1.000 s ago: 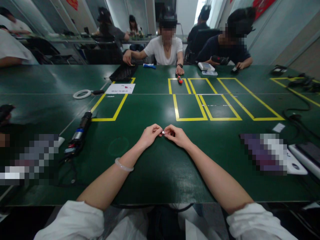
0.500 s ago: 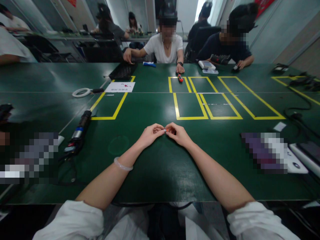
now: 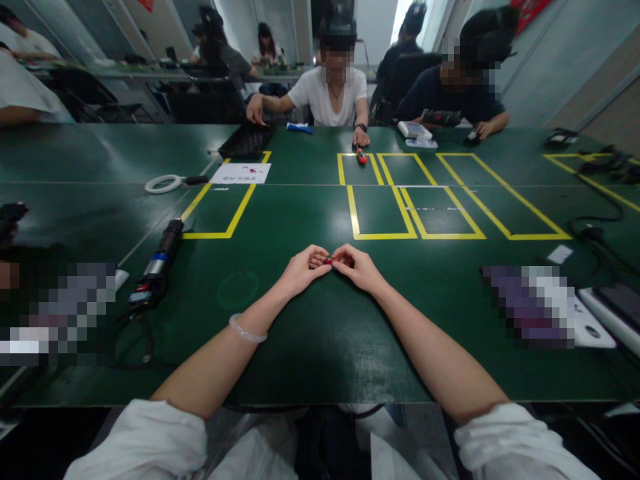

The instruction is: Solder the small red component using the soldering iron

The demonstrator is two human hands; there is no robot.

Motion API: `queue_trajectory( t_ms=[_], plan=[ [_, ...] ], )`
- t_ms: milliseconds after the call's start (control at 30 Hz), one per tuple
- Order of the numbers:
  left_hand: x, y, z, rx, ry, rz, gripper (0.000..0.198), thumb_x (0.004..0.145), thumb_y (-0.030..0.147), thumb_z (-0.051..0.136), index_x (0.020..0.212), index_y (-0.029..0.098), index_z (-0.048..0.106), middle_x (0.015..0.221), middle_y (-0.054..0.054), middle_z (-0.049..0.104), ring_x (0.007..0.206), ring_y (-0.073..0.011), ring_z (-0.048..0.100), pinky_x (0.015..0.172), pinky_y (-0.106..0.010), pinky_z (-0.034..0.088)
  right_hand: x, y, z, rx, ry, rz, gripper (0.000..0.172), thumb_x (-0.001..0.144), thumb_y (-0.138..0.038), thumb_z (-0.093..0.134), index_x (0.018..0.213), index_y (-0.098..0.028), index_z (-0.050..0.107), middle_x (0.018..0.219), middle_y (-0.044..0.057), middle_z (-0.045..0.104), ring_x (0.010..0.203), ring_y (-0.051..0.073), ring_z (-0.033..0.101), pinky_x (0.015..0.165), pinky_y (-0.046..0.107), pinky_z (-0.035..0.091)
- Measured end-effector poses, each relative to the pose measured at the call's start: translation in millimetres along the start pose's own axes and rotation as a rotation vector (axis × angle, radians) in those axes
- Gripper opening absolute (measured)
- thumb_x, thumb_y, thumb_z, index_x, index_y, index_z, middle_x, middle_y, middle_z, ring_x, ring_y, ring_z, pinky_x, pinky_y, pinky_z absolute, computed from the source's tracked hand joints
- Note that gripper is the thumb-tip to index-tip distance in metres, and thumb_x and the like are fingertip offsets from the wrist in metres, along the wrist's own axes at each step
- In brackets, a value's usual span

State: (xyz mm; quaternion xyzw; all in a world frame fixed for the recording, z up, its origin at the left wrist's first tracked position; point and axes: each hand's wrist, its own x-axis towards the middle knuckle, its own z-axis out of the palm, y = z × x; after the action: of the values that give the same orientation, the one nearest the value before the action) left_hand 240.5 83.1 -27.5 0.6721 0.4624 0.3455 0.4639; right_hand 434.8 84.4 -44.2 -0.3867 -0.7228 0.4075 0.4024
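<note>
Just above the green table [image 3: 300,347], my left hand [image 3: 306,270] and my right hand [image 3: 357,268] meet at the fingertips. Between them is a small red and dark piece [image 3: 329,261], too small and too covered by fingers to name. Both hands are closed in a pinch on it, thumbs toward me. A pale bangle [image 3: 247,331] sits on my left forearm.
Yellow tape outlines [image 3: 385,237] mark the table ahead. Left lie an electric screwdriver [image 3: 160,257], a white ring [image 3: 163,184], a paper sheet [image 3: 243,173] and a black tray [image 3: 245,141]. Opposite, a person's hand [image 3: 361,138] touches a red tool [image 3: 361,157]. A phone-like device [image 3: 617,310] lies right.
The small piece has turned slightly between my fingers and shows more red now. My hands have barely shifted. The person opposite holds the same pose.
</note>
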Motion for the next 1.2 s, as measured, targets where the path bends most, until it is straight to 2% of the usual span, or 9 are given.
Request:
queue_trajectory(
  t_ms=[233, 600, 800, 1000, 1200],
  plan=[
    [-0.1, 2.5, -0.9, 0.033, -0.02, 0.041, 0.023, 0.078, 0.034, 0.065, 0.092, 0.016, 0.061, 0.09, -0.004, 0.065, 0.079, -0.0133, 0.06, 0.077, -0.028, 0.048, 0.3, 1.5, 0.6, -0.018, 0.007, -0.009, 0.023, 0.083, -0.034, 0.064, 0.099, -0.019, 0.057, 0.076, -0.002, 0.058, 0.061, 0.011, 0.05, 0.059, 0.024, 0.042],
    [-0.5, 4.5, -2.3, 0.041, -0.024, 0.052, 0.022, 0.081, 0.032, 0.061, 0.095, 0.015, 0.061, 0.092, -0.005, 0.065, 0.084, -0.0159, 0.062, 0.081, -0.03, 0.048, 1.0, 4.3, 0.7, -0.084, 0.014, -0.047, 0.016, 0.084, -0.03, 0.062, 0.094, -0.019, 0.06, 0.076, -0.001, 0.058, 0.064, 0.012, 0.053, 0.06, 0.024, 0.042],
    [-0.8, 4.5, -2.5, 0.043, -0.029, 0.057, 0.02, 0.078, 0.029, 0.061, 0.093, 0.016, 0.061, 0.089, -0.005, 0.065, 0.082, -0.0157, 0.061, 0.079, -0.03, 0.047, 0.2, 3.0, 0.9, -0.142, -0.008, -0.07, 0.013, 0.085, -0.026, 0.06, 0.096, -0.02, 0.06, 0.082, 0.0, 0.061, 0.07, 0.012, 0.055, 0.065, 0.025, 0.043],
    [-0.6, 5.7, -1.0, 0.061, -0.019, 0.059, 0.019, 0.078, 0.027, 0.06, 0.092, 0.016, 0.06, 0.087, -0.004, 0.064, 0.079, -0.0148, 0.059, 0.078, -0.029, 0.047, 0.0, 0.5, 0.6, -0.196, -0.016, -0.079, 0.011, 0.085, -0.025, 0.06, 0.095, -0.02, 0.06, 0.081, -0.001, 0.06, 0.068, 0.012, 0.054, 0.065, 0.024, 0.042],
    [0.5, 1.0, -3.2, 0.102, -0.051, 0.058, 0.024, 0.081, 0.033, 0.059, 0.099, 0.016, 0.062, 0.095, -0.006, 0.067, 0.088, -0.0176, 0.063, 0.084, -0.032, 0.048, 0.5, 4.6, 0.6, -0.097, -0.023, -0.025, 0.015, 0.085, -0.029, 0.061, 0.096, -0.019, 0.059, 0.075, -0.002, 0.058, 0.064, 0.011, 0.051, 0.062, 0.024, 0.042]
  ],
)
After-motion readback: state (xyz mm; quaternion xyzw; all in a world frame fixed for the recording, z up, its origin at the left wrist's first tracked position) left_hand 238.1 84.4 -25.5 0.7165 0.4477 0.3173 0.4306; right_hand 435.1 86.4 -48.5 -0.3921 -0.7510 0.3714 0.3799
